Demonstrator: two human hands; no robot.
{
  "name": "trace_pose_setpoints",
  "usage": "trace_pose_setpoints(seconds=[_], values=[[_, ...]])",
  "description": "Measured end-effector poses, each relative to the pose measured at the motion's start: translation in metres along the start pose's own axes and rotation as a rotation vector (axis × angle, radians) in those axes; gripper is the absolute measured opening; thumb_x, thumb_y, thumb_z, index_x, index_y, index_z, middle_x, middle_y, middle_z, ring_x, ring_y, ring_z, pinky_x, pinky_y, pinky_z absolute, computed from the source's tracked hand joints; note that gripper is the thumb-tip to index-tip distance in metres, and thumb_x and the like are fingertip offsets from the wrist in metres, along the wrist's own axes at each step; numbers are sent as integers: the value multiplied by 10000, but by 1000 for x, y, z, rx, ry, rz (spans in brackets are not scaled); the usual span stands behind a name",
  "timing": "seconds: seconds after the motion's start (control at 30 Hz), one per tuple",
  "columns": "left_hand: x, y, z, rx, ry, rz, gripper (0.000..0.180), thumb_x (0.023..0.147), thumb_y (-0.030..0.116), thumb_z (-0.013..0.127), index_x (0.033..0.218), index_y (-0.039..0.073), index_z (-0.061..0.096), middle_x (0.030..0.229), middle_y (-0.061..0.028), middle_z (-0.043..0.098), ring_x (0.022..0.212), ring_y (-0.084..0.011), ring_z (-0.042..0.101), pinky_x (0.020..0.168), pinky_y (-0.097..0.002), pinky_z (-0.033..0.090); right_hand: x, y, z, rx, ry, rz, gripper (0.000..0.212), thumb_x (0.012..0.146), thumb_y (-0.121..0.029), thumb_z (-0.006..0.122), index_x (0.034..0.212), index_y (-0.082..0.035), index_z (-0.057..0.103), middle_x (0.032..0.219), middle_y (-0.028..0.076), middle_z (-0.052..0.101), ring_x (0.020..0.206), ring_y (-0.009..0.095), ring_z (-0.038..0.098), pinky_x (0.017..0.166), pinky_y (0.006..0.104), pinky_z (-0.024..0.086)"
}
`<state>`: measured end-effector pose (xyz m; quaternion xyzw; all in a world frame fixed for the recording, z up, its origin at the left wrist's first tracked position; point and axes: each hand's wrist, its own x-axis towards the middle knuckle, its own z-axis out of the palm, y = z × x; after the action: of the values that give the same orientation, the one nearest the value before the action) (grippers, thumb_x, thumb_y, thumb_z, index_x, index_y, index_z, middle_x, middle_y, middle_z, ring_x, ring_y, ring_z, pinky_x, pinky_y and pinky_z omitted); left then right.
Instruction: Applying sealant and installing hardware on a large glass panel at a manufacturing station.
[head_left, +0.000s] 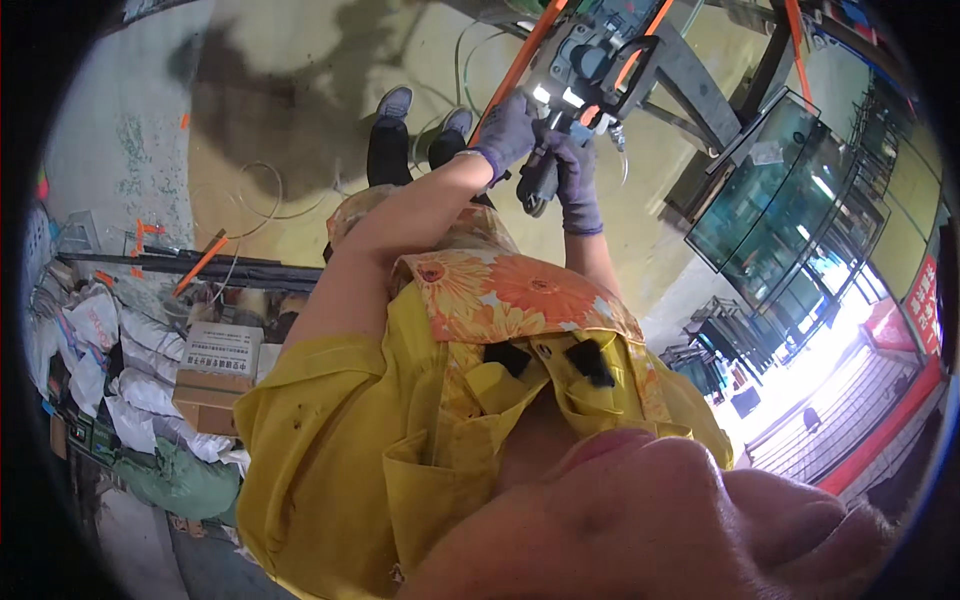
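Our right grip (575,172) looks curled around the black handle (538,186), beneath the dark machine head (583,58) near the view's top; our left grip (510,128) is beside that head, its closure hidden from us. If the head swung, we might snag the thin clear tube (626,168) dangling nearby.

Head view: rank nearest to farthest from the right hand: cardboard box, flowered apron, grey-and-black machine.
1. Grey-and-black machine, right at the right hand.
2. Flowered apron, just below the hand in view.
3. Cardboard box, well off to the left.
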<state>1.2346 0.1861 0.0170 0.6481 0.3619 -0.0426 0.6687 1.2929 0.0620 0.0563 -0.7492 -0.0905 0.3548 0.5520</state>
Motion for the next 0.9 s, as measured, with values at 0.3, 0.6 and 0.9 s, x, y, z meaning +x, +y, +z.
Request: trace_pose_setpoints(seconds=[0.3, 0.6, 0.9], values=[[39, -6, -30, 390, -219, -49, 290, 788, 250, 520, 965, 55, 640, 977, -205, 624, 922, -369, 599, 813, -405, 473, 11, -42, -16, -331, -14, -30, 283, 779, -230, 688, 957, -19, 624, 842, 33, 647, 771, 112, 597, 680, 258, 485], [41, 4, -48, 675, -245, 48, 312, 778, 321, 517, 903, 76, 663, 820, -161, 645, 789, -314, 630, 740, -391, 477, 0, -57, 11, 563, -68, 243, 523, 895, -543, 400, 1119, -78, 481, 946, 82, 598, 836, 206, 592, 780, 342, 475], [30, 4, -43, 854, -294, 231, 320, 831, 320, 464, 987, 92, 627, 959, -168, 625, 885, -321, 606, 784, -417, 472, 3, -47, -1, 402, -21, 227, 465, 908, -528, 390, 1042, -102, 519, 819, 30, 605, 667, 110, 556, 560, 229, 406]])
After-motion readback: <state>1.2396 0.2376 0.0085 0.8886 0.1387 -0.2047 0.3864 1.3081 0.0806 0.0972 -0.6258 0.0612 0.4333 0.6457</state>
